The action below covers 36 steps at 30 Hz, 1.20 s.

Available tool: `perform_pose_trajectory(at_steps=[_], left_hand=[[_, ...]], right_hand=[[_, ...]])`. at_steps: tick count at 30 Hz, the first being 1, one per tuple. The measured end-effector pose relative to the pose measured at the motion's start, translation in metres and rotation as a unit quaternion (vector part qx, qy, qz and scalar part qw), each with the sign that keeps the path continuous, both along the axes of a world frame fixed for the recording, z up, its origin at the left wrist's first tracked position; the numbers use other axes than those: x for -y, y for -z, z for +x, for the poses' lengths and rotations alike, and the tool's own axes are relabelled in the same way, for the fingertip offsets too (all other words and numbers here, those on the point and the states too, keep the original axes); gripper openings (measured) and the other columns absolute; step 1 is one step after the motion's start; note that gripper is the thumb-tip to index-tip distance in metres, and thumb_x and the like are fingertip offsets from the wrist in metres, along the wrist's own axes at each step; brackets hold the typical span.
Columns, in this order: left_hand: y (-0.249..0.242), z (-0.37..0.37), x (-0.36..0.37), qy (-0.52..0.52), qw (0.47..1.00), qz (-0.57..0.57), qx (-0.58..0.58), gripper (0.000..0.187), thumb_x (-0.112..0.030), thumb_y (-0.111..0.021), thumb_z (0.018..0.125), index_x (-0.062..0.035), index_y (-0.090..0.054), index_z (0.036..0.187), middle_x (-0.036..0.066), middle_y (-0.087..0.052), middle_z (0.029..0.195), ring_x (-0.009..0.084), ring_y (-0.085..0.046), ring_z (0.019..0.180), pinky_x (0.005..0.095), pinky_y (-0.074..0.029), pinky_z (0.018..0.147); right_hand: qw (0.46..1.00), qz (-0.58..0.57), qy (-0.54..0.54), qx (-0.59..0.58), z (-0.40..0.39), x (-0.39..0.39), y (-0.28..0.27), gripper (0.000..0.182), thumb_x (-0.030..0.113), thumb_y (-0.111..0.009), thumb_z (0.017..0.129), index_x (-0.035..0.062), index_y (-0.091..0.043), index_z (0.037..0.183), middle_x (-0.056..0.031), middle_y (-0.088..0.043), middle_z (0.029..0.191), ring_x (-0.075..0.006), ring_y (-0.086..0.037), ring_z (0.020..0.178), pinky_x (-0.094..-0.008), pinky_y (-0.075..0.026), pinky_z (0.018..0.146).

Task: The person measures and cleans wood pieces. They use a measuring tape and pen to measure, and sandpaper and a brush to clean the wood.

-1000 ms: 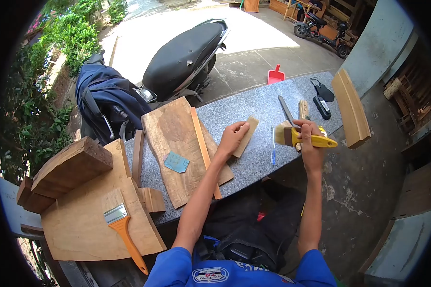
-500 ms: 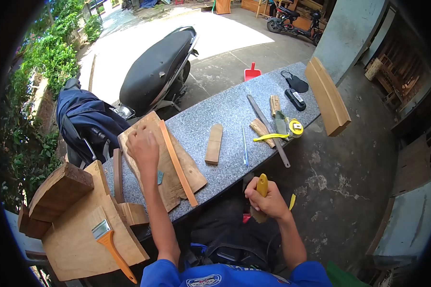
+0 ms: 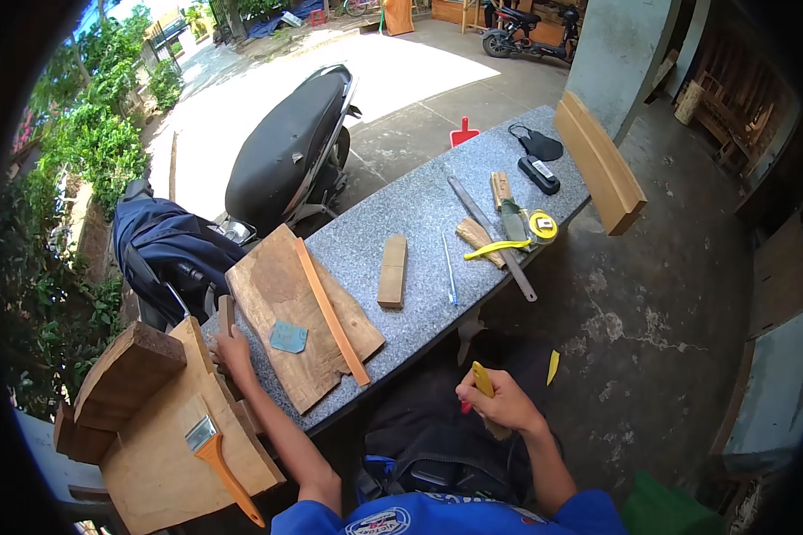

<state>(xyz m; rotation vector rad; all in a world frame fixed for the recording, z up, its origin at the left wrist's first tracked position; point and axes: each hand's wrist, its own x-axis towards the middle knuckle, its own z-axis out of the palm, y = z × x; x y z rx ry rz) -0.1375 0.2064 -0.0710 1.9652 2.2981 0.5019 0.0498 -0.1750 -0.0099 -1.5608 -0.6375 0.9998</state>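
My left hand (image 3: 232,350) is closed around a narrow brown wooden strip (image 3: 227,312) at the table's left end; the strip's top end shows above my fingers. Over my lap, my right hand (image 3: 504,403) grips a brush by its yellow handle (image 3: 483,378), its bristles partly hidden below the fist. Between the hands lies a wide wooden board (image 3: 268,290) carrying a blue-green piece of sandpaper (image 3: 289,337) and a long thin orange-brown strip (image 3: 328,308). A small wooden block (image 3: 393,272) with a rounded end rests to the right of the board.
On the granite table (image 3: 428,201) are a blue pen (image 3: 451,272), a flat metal file (image 3: 491,234), a yellow tape measure (image 3: 542,225) and a dark case (image 3: 539,174). An orange-handled paintbrush (image 3: 219,464) lies on a plank (image 3: 152,481) at left. A motorbike (image 3: 285,143) stands behind.
My left hand has moved left and down from the board to the brown strip, uncovering the sandpaper. My right hand still grips the brush. The view has shifted slightly.
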Motion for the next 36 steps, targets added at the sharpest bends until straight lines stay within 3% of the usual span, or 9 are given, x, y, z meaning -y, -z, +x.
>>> perform_pose_trajectory(at_steps=[3,13,18,27,36], left_hand=[[0.011,-0.006,0.006,0.018,0.998,0.018,-0.052,0.037,-0.027,-0.052,0.081,-0.0056,-0.046,0.11,0.021,-0.047,0.106,0.0381,-0.044,0.104,0.0482,-0.035,0.088],[0.024,-0.003,0.012,0.029,0.99,0.105,-0.091,0.035,-0.022,-0.049,0.084,-0.007,-0.046,0.116,0.016,-0.052,0.102,0.0323,-0.047,0.099,0.0444,-0.037,0.083],[0.02,-0.007,0.014,0.068,0.98,0.185,-0.026,0.034,-0.017,-0.053,0.08,-0.0045,-0.051,0.112,0.017,-0.056,0.1,0.0329,-0.05,0.095,0.0415,-0.037,0.083],[0.012,0.009,-0.002,0.157,0.944,0.279,0.081,0.027,-0.01,-0.06,0.074,-0.0011,-0.06,0.1,0.016,-0.06,0.097,0.0316,-0.055,0.088,0.0378,-0.041,0.078],[-0.021,0.029,0.016,0.241,0.891,0.367,0.111,0.02,-0.007,-0.061,0.074,-0.0012,-0.062,0.094,0.011,-0.062,0.093,0.0296,-0.056,0.084,0.0357,-0.042,0.076]], right_hand=[[1.0,-0.006,0.013,0.001,-0.002,0.003,0.003,0.024,0.024,-0.058,0.082,0.0012,-0.055,0.075,0.0012,-0.047,0.06,-0.0047,-0.042,0.056,-0.022,-0.036,0.052],[0.998,-0.033,0.047,-0.015,0.0,0.013,0.013,0.026,0.026,-0.057,0.083,0.0018,-0.055,0.075,0.0009,-0.048,0.059,-0.0044,-0.044,0.052,-0.0212,-0.037,0.049],[0.998,-0.022,0.058,0.001,0.0,0.009,0.014,0.026,0.027,-0.057,0.083,0.0023,-0.055,0.076,0.0014,-0.048,0.057,-0.0039,-0.044,0.051,-0.0208,-0.037,0.048],[0.997,-0.056,0.043,0.019,-0.008,-0.004,0.01,0.027,0.025,-0.057,0.083,-0.0017,-0.054,0.08,-0.0026,-0.052,0.065,-0.0083,-0.046,0.062,-0.0251,-0.039,0.059],[0.996,-0.072,0.038,0.033,-0.012,-0.014,0.016,0.025,0.024,-0.056,0.083,-0.0009,-0.054,0.078,-0.0009,-0.05,0.061,-0.0064,-0.044,0.058,-0.0241,-0.037,0.054]])
